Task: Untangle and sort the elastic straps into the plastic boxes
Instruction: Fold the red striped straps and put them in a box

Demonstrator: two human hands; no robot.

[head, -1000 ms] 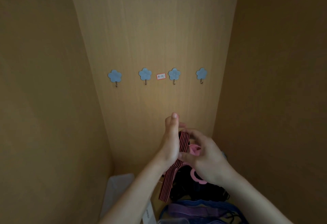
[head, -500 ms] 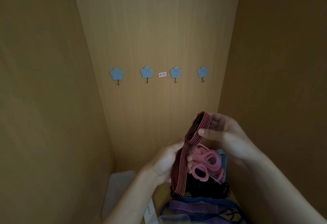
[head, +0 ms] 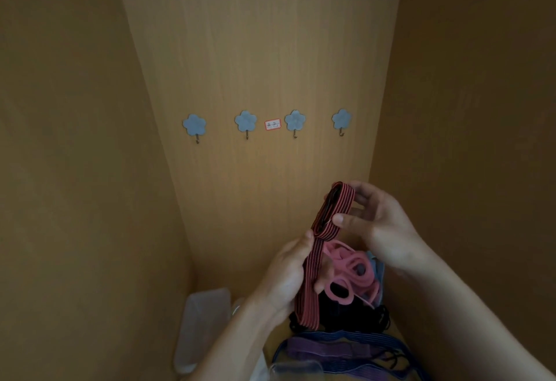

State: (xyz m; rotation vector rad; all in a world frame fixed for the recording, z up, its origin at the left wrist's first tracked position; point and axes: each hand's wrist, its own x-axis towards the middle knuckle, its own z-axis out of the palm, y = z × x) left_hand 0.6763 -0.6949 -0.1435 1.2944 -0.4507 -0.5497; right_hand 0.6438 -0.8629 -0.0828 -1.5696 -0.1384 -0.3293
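Observation:
A red and black striped elastic strap is stretched upright between my hands, folded into a loop at its top. My right hand pinches the upper loop with thumb against fingers. Lower down, my left hand grips the hanging part of the same strap. Behind the strap lies a tangle of pink straps on black straps, with purple and blue straps nearer to me. A clear plastic box stands at the lower left, and another clear box rim shows at the bottom edge.
I am looking into a wooden cabinet with side walls close on the left and right. On the back panel hang several blue flower-shaped hooks in a row, with a small red-edged label between the middle ones.
My right hand has lifted the strap's top loop up and to the right, away from my left hand. My left hand has dropped lower and now grips the strap's hanging part.

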